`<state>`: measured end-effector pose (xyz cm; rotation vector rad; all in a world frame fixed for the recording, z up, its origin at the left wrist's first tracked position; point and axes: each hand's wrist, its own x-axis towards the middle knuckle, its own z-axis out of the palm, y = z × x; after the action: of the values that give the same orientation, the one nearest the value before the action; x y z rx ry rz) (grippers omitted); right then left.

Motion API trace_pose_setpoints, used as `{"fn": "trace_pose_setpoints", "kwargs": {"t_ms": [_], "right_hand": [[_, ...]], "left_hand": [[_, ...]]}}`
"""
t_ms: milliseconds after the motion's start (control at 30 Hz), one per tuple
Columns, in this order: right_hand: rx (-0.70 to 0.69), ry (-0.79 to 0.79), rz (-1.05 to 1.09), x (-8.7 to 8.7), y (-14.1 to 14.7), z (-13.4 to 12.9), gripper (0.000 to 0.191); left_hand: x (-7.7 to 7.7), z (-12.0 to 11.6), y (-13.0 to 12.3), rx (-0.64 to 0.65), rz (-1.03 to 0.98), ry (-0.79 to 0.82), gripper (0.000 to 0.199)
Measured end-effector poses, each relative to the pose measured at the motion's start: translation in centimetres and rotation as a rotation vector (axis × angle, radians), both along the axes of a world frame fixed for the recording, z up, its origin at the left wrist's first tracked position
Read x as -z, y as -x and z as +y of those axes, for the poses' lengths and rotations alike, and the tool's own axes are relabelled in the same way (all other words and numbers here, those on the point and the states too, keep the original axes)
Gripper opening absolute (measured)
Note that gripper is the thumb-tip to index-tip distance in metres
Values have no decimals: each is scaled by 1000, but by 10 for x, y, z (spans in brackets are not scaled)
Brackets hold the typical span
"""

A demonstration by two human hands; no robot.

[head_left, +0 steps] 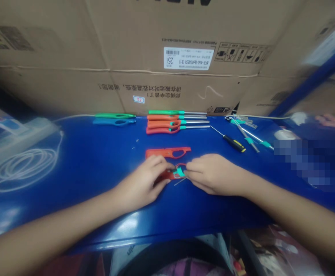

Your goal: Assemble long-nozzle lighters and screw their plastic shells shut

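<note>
Red casing (171, 176), cradling a green part (180, 171), between both hands on the table (98, 165). Left hand (147, 178): fingers slightly parted, gripping one end. Right hand (213, 174): fingers bunched at the other, hold indeterminable. Table extends toward the wearer; cardboard box (127, 46) behind.

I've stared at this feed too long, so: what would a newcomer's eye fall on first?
Probably the bright lighters, lined up at the back of the blue table, in front of the big carton. Next, the red shell with a green part, nearer, between the left grip and right grip. The black-and-yellow screwdriver lies just right of the lighters.
</note>
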<state>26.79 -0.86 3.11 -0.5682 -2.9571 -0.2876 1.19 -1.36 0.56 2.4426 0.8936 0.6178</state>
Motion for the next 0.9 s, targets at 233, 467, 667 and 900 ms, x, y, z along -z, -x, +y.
{"fn": "trace_pose_setpoints", "kwargs": {"t_ms": [233, 467, 667, 900], "right_hand": [[-34, -61, 33, 0, -2, 1, 31], [-35, -39, -4, 2, -2, 3, 32], [7, -31, -69, 3, 2, -1, 30], [27, 13, -56, -1, 3, -2, 29]], "left_hand": [[-2, -1, 0, -1, -3, -3, 25], [-1, -1, 1, -8, 3, -1, 25], [-2, -1, 0, -18, -6, -5, 25], [0, -2, 2, 19, 11, -56, 39]]}}
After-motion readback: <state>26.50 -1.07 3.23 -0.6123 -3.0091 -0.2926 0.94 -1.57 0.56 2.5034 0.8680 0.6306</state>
